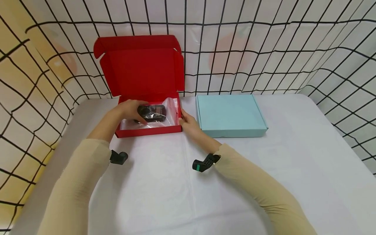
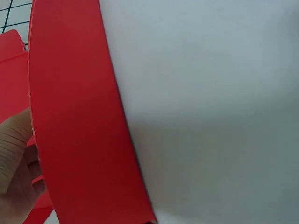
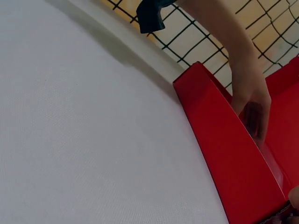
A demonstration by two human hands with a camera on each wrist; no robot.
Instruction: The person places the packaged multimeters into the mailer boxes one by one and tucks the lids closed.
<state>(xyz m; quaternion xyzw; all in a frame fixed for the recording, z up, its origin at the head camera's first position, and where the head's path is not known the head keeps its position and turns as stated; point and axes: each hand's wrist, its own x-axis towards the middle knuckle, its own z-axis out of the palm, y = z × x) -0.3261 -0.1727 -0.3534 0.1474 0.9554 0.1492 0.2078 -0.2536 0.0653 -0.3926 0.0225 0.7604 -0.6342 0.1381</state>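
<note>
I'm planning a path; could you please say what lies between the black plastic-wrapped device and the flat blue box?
In the head view: clear plastic, the open red cardboard box's right wall, the right hand touching it, and white tabletop.

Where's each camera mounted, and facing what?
Head: worn on head, facing forward and down over red box, blue box, left hand, right hand, sleeves.
Left wrist: worn there, facing red box's front wall; left hand at image edge.
Right wrist: worn there, facing red box; left hand, right fingertips.
Both wrist views share the left hand.
</note>
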